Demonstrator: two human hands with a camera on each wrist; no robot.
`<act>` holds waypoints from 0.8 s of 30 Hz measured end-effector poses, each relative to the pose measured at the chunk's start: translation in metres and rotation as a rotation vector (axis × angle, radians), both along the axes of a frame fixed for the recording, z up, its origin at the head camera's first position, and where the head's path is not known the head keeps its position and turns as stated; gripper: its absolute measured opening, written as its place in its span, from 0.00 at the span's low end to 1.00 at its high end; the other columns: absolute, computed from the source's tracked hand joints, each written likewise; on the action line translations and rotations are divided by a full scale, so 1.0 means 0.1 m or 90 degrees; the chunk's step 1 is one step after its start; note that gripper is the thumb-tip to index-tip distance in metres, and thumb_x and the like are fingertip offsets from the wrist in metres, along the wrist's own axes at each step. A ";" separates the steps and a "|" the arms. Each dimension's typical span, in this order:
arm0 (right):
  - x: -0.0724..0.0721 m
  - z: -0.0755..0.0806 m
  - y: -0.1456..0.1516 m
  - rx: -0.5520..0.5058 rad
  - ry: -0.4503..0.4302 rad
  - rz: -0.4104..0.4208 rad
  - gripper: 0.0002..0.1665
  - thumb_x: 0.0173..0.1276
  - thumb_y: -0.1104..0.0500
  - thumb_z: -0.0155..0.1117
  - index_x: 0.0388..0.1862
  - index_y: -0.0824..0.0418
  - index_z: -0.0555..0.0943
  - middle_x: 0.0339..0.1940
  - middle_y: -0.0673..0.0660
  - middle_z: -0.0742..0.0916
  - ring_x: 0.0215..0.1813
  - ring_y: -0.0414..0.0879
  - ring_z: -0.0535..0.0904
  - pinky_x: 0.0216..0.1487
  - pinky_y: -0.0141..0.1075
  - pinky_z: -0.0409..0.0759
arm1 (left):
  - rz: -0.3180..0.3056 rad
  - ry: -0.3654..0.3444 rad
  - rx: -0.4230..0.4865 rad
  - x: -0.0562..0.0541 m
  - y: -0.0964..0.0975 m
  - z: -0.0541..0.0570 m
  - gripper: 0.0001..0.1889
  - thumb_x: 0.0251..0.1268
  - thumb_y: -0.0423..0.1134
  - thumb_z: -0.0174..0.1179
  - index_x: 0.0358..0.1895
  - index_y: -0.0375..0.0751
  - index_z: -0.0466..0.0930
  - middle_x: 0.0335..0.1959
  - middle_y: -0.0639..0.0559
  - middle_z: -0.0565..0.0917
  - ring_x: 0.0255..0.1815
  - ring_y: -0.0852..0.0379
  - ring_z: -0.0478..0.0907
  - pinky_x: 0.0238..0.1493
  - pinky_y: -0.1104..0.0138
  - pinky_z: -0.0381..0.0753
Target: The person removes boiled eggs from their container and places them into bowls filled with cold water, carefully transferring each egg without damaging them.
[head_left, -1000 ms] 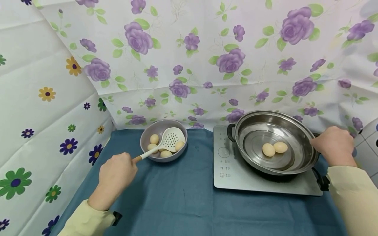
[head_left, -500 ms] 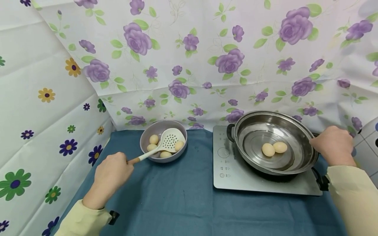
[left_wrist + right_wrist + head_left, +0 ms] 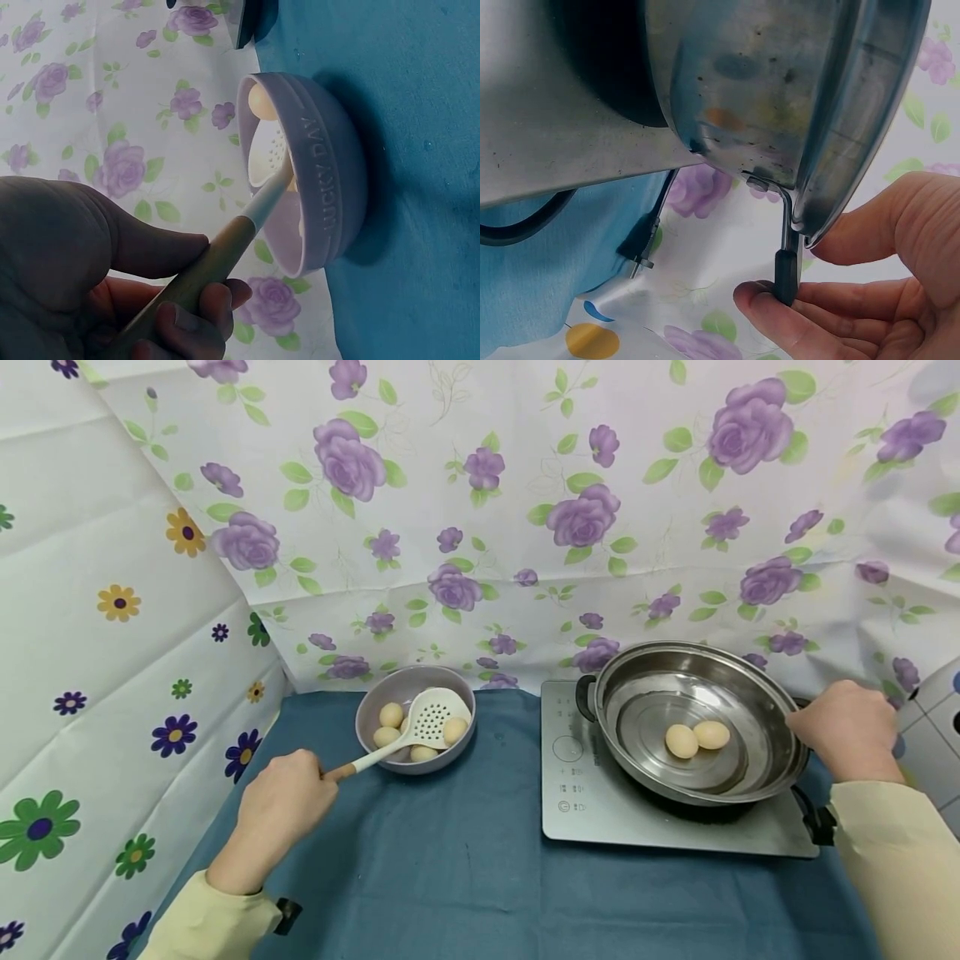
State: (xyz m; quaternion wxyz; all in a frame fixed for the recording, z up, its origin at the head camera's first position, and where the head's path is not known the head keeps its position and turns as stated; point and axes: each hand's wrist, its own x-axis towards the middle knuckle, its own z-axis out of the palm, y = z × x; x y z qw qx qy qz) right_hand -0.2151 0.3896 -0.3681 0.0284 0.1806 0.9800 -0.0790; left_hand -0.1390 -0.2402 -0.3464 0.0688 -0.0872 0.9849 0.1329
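Note:
My left hand (image 3: 285, 802) grips the wooden handle of a white skimmer (image 3: 433, 717); the thumb lies along that handle in the left wrist view. The skimmer's perforated head is inside a mauve bowl (image 3: 337, 172), among several eggs (image 3: 391, 714). One egg (image 3: 454, 730) overlaps the right side of the head. At the right, my right hand (image 3: 847, 731) holds the side handle (image 3: 785, 277) of a steel pan (image 3: 652, 693), fingers curled under it and thumb at the rim. Two eggs (image 3: 682, 741) lie side by side in the pan's shallow water.
The pan is over a silver induction cooker (image 3: 570, 827), its control marks along the left. A second black handle (image 3: 585, 696) sticks out from the pan's left side. A plug on a cord (image 3: 639, 238) lies beside the cooker. Flowered sheets (image 3: 450, 460) stand behind the blue cloth (image 3: 450, 877).
My left hand has drawn back a little to the left, and the skimmer head has sunk slightly in the bowl. Eggs around it have shifted a little. The right hand and pan stay put.

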 end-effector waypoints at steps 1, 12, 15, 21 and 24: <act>0.00 0.00 0.00 0.000 0.000 0.000 0.38 0.52 0.45 0.64 0.35 0.84 0.75 0.34 0.84 0.76 0.32 0.73 0.74 0.14 0.45 0.70 | -0.001 -0.002 0.002 0.00 0.00 0.00 0.09 0.58 0.38 0.54 0.29 0.40 0.82 0.14 0.48 0.73 0.12 0.53 0.67 0.11 0.64 0.63; 0.02 0.01 -0.02 -0.008 -0.014 -0.007 0.37 0.52 0.45 0.64 0.35 0.83 0.75 0.33 0.82 0.76 0.32 0.71 0.75 0.14 0.44 0.71 | 0.000 -0.054 0.038 -0.03 -0.08 0.03 0.15 0.64 0.46 0.54 0.22 0.44 0.82 0.11 0.52 0.68 0.12 0.56 0.64 0.12 0.67 0.61; 0.02 0.02 -0.03 -0.009 -0.009 -0.009 0.37 0.52 0.45 0.64 0.35 0.83 0.75 0.34 0.83 0.76 0.32 0.72 0.74 0.14 0.44 0.70 | 0.007 -0.059 0.043 -0.04 -0.10 0.04 0.16 0.64 0.47 0.54 0.22 0.44 0.83 0.11 0.53 0.67 0.11 0.56 0.64 0.12 0.67 0.60; 0.02 0.03 -0.04 -0.007 -0.012 -0.009 0.38 0.52 0.45 0.63 0.36 0.84 0.75 0.34 0.84 0.76 0.32 0.72 0.75 0.14 0.44 0.71 | 0.009 -0.039 0.035 -0.05 -0.12 0.06 0.15 0.64 0.45 0.54 0.23 0.44 0.83 0.11 0.52 0.69 0.11 0.56 0.65 0.12 0.67 0.61; 0.01 0.03 -0.04 -0.007 -0.013 -0.007 0.36 0.53 0.45 0.63 0.34 0.83 0.75 0.33 0.83 0.76 0.31 0.71 0.75 0.14 0.44 0.71 | 0.010 -0.028 0.035 -0.05 -0.13 0.08 0.13 0.63 0.43 0.54 0.25 0.44 0.84 0.11 0.52 0.70 0.11 0.56 0.65 0.11 0.67 0.61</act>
